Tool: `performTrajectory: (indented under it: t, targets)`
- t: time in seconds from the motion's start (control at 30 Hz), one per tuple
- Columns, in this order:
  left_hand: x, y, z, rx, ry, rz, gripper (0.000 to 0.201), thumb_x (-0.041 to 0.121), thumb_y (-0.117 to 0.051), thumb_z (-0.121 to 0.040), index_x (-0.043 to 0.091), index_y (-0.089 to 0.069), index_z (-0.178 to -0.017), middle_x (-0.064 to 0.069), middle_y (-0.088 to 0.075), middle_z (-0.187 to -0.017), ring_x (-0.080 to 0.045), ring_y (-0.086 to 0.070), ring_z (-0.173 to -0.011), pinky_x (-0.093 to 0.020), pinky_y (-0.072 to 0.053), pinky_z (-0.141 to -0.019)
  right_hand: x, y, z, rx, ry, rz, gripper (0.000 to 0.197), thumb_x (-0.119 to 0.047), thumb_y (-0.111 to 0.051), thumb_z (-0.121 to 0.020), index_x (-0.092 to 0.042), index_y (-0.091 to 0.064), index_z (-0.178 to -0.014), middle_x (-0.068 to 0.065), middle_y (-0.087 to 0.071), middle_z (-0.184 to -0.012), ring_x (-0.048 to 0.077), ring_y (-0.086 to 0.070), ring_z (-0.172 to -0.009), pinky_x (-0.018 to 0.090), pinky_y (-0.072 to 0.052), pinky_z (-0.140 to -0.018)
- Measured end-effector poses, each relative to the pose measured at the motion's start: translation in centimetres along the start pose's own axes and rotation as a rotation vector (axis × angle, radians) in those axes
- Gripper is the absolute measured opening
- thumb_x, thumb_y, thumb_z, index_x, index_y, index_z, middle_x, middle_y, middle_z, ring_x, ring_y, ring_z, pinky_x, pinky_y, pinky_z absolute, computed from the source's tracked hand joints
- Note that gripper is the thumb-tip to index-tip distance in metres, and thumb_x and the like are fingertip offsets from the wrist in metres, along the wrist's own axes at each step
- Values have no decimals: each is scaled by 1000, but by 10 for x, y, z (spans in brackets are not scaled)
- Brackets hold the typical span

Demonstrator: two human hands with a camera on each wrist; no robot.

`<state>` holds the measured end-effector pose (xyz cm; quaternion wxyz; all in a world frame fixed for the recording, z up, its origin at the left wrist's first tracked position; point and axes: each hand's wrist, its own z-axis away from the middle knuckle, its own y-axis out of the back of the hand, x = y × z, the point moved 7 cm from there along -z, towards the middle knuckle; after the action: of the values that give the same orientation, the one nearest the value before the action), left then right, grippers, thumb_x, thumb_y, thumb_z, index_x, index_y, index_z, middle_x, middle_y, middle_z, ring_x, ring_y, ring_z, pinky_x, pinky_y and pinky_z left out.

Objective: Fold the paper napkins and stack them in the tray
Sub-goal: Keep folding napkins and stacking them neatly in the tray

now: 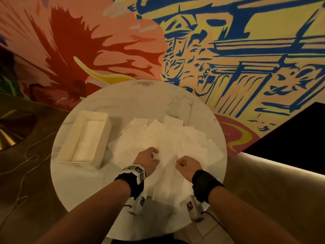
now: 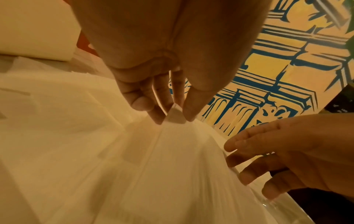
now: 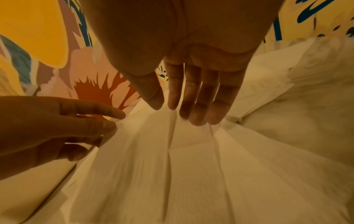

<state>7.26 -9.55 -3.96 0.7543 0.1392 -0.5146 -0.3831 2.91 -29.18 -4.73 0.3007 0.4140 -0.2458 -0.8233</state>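
A white paper napkin (image 1: 166,182) hangs lifted between my two hands over the near part of the round table. My left hand (image 1: 156,155) pinches its left top corner between thumb and fingers, plainly so in the left wrist view (image 2: 172,118). My right hand (image 1: 179,162) holds the napkin's right top edge, its fingertips (image 3: 173,104) down on the paper (image 3: 182,166). A cream rectangular tray (image 1: 68,136) stands to the left of my left hand, with folded napkins (image 1: 88,138) lying in it. Loose napkins (image 1: 158,132) are piled just beyond both hands.
The marble table (image 1: 140,99) ends in a round edge close to my body. A painted wall (image 1: 228,50) rises right behind it. A padded bench (image 1: 272,191) runs along the right, and a cable (image 1: 26,161) lies on the floor at the left.
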Motion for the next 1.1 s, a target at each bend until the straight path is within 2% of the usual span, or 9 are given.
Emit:
performTrajectory:
  t: [0.1,0.2,0.3,0.4,0.5,0.67,0.77,0.93,1.1]
  targets:
    - [7,8,4,82,-41,-2,23,19,-65,-93,26,-63,-115,0,-60,-106,-17,-60,-83,-26,-47,-74,4,4,0,17,-8,-169,17,-29,-63,-93,-20,-57,-106,-2,-62,-105,15,-55,-93,21,-39,-79]
    - [11,19,8,139,-52,73,17,16,-67,-92,27,-66,-106,2,-60,-100,-13,-58,-78,-22,-44,-70,-3,7,0,8,35,-292,23,-31,-65,-92,-24,-53,-110,-1,-65,-102,19,-61,-92,24,-44,-77]
    - [20,35,14,201,-111,92,16,14,-64,-94,25,-69,-106,4,-59,-97,-5,-55,-73,-5,-37,-60,-19,8,-2,-42,106,-433,29,-28,-65,-92,-31,-52,-117,4,-65,-103,21,-62,-88,28,-48,-77]
    - [27,52,22,257,-151,111,15,11,-63,-95,20,-71,-104,7,-57,-91,-1,-52,-70,-1,-37,-59,-41,14,-2,-42,212,-457,20,-20,-66,-92,-29,-61,-109,4,-64,-92,19,-59,-80,22,-44,-70]
    - [27,67,27,312,-159,120,13,16,-60,-97,23,-72,-99,8,-60,-90,0,-53,-69,-4,-37,-59,-64,22,-1,24,286,-469,13,-12,-67,-90,-25,-69,-91,-3,-64,-82,16,-60,-78,18,-44,-71]
    - [22,87,32,352,-159,21,12,26,-68,-92,25,-69,-103,10,-59,-95,-7,-50,-78,-21,-33,-71,-96,29,0,72,335,-445,12,-15,-69,-88,-27,-71,-85,-2,-71,-95,14,-64,-93,21,-47,-85]
    - [20,103,35,389,-161,8,8,29,-66,-93,25,-70,-98,7,-57,-95,-7,-49,-78,-23,-33,-72,-112,35,3,126,353,-352,7,-21,-70,-87,-28,-71,-87,-6,-68,-85,12,-63,-85,20,-44,-79]
    - [16,121,34,386,-139,-7,7,32,-64,-93,26,-67,-92,5,-52,-105,-16,-56,-97,-25,-38,-81,-137,42,14,213,413,-197,6,-26,-71,-88,-29,-71,-83,-10,-62,-92,10,-55,-79,18,-39,-71]
    - [27,126,38,254,-193,11,25,46,-65,-90,32,-66,-110,16,-60,-110,-7,-57,-102,-24,-45,-87,-163,34,19,152,486,-185,10,-22,-71,-87,-30,-71,-81,-11,-70,-91,7,-62,-86,19,-46,-81]
